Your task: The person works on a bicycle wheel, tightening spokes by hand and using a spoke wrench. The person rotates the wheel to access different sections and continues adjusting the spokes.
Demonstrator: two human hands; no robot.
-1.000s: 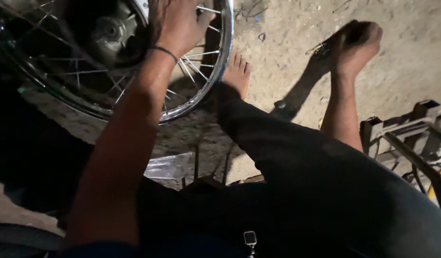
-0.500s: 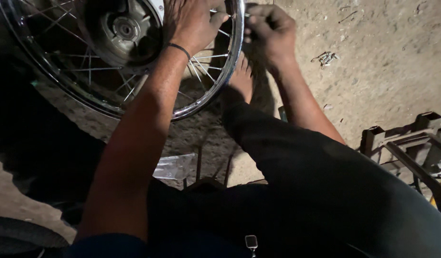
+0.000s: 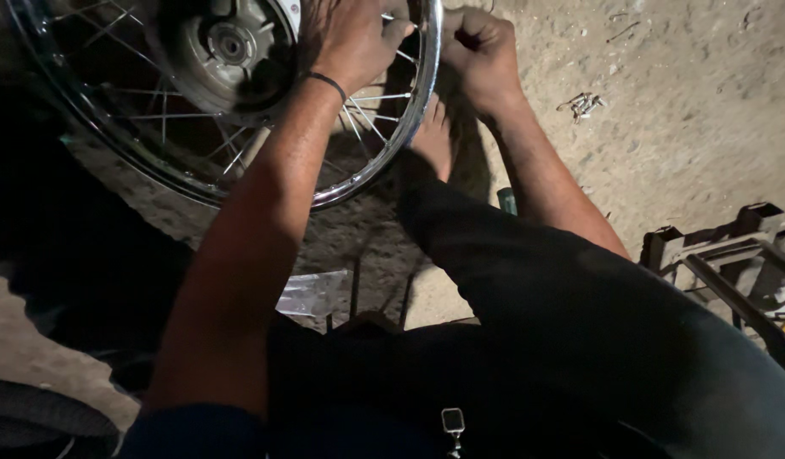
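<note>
The person is wearing dark trousers and what is probably a dark blue short sleeve (the light is poor down there). A thin black band is circling the left wrist. Both forearms and one foot are showing bare.

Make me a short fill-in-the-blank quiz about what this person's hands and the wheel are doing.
1. The left hand rests on the thin metal ______ of the spoked wheel.
2. The right hand is closed into a fist just outside the wheel's shiny ______.
3. A thin dark band circles the left ______.
4. The person's bare ______ lies on the ground right beside the wheel.

Missing words: spokes; rim; wrist; foot
</note>
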